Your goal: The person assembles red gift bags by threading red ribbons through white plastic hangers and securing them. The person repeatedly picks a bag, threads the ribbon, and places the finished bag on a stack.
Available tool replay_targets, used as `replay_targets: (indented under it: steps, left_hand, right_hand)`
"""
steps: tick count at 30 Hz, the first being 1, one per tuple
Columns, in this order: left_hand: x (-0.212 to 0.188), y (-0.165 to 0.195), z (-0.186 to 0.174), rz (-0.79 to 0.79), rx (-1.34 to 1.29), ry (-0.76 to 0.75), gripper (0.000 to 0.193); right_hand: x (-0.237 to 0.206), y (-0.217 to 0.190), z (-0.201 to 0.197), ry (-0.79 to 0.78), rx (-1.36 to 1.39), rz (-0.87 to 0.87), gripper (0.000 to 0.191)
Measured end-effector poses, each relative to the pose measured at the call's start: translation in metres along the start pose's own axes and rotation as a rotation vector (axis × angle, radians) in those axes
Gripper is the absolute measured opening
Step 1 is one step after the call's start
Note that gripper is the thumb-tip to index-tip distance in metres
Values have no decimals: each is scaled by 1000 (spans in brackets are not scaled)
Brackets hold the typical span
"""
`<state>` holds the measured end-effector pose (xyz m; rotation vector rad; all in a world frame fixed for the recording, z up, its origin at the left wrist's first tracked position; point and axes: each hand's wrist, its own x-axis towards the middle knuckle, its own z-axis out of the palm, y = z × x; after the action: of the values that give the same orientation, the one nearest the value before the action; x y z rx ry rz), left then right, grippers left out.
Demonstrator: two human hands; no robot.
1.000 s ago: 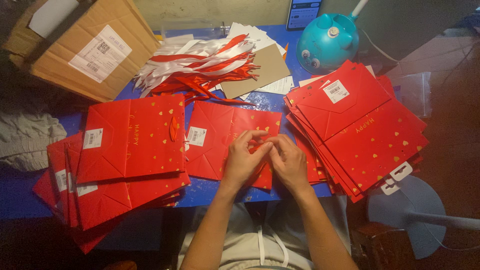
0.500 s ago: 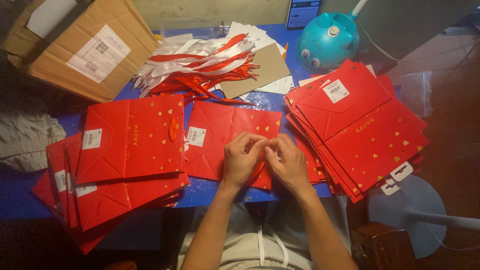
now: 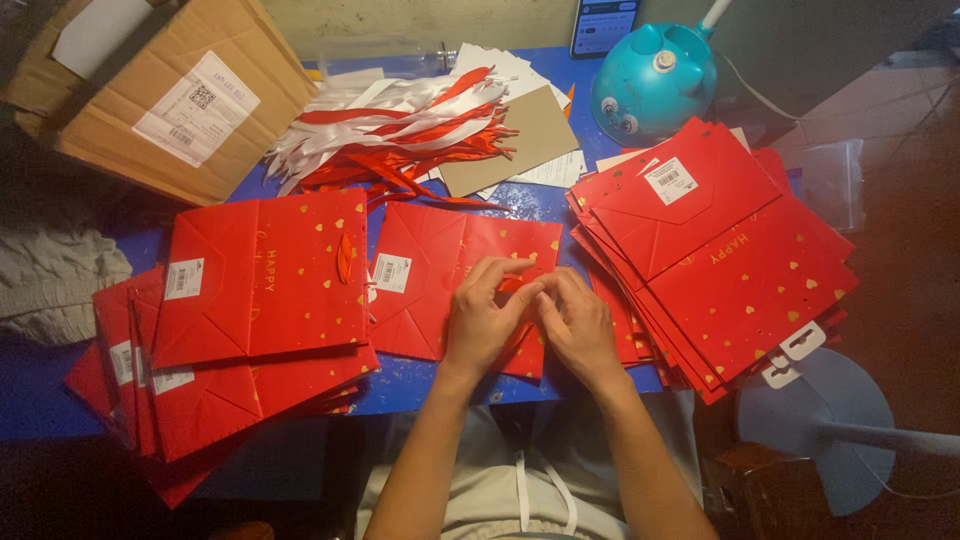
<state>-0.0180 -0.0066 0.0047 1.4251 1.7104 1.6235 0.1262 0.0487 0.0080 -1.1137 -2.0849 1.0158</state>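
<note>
- Blue table (image 3: 40,400) is filling the middle, lying under dim warm light.
- Pale wall (image 3: 400,20) is running behind it.
- Reddish floor (image 3: 900,200) is showing right, darkening toward the edges.

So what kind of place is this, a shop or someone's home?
Probably a small home workbench for assembling gift bags: stacks of flat red paper bags, a ribbon pile, and a cardboard box.

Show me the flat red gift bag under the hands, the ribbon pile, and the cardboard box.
flat red gift bag (image 3: 430,290), head view, left panel.
ribbon pile (image 3: 400,135), head view, middle.
cardboard box (image 3: 150,90), head view, top face.
</note>
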Motion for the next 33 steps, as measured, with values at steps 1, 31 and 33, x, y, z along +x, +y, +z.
replay_targets:
  steps: [1,31,33]
  left_hand:
    - [0,1,0,-33,-2,-23,18]
    - [-3,-3,4,-218,-60,74,17]
    - [-3,-1,3,-182,-57,89,17]
  right_hand:
    - [0,0,0,5,-2,-8,16]
    - [18,15,3,46,82,250,25]
    - [19,17,2,28,43,230,24]
